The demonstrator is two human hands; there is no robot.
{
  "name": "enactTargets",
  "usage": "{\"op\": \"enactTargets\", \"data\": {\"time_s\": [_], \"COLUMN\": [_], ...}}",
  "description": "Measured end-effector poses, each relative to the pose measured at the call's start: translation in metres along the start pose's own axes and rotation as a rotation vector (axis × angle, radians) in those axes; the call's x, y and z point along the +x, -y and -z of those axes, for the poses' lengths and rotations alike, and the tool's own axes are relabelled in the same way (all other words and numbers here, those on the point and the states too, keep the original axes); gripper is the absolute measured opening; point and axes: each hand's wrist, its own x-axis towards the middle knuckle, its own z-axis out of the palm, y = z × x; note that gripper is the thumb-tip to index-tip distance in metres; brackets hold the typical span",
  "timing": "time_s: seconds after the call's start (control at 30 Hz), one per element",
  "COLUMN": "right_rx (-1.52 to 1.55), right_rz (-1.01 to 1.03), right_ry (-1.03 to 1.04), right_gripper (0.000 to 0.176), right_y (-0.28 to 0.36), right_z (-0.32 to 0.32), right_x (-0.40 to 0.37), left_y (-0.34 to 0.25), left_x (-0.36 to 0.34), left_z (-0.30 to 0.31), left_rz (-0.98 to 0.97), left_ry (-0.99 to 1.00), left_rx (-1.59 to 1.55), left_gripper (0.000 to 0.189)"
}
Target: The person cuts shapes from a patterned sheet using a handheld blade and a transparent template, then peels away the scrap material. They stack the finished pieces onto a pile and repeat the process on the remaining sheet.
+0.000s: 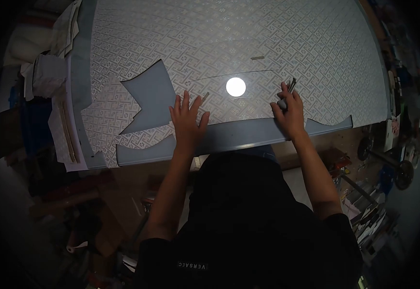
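A pale sheet with a woven-look pattern [137, 43] covers most of the grey-blue table [210, 137]. Its near edge is cut in curves, and an angular cut-out at the left bares the table. My left hand [187, 119] lies on the sheet beside this cut-out, fingers spread, holding nothing. In my right hand [291, 111], near the sheet's front edge, is a slim dark tool [292, 84] that points away from me; its kind is unclear. A thin dark curved line runs across the sheet between and beyond my hands. Two small narrow strips [257, 58] lie on the sheet.
At the table's left side are stacked papers [67, 29], a wrapped bundle [50, 74] and a white sheet with long strips [65, 132]. A wheeled metal part [404, 174] stands at the lower right, above scattered scraps [371, 224]. A bright round reflection shows mid-sheet.
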Motion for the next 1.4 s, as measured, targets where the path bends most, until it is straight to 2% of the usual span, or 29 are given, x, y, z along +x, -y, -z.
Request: {"op": "enactTargets", "data": {"time_s": [0.07,0.17,0.6,0.87,1.4], "right_rx": [-0.024,0.081,0.092,0.005,0.046], "right_rz": [0.105,0.087,0.030,0.071,0.054], "right_ry": [-0.063,-0.091,-0.063,-0.043,-0.055], "right_gripper": [0.034,0.030,0.035,0.034,0.034], "right_y": [-0.002,-0.001,-0.005,-0.008,-0.004], "right_z": [-0.003,-0.004,-0.003,-0.005,-0.005], "right_x": [-0.002,-0.001,-0.004,-0.003,-0.004], "left_y": [0.001,0.000,-0.002,-0.003,-0.003], "left_x": [-0.004,-0.003,-0.003,-0.002,-0.001], "left_z": [-0.002,0.001,0.000,0.001,0.002], "left_rz": [0.002,-0.026,-0.013,-0.014,-0.004], "left_ry": [-0.019,-0.007,0.009,0.015,0.008], "left_rx": [-0.029,0.006,0.052,0.048,0.034], "left_gripper": [0.057,0.060,0.058,0.056,0.057]}}
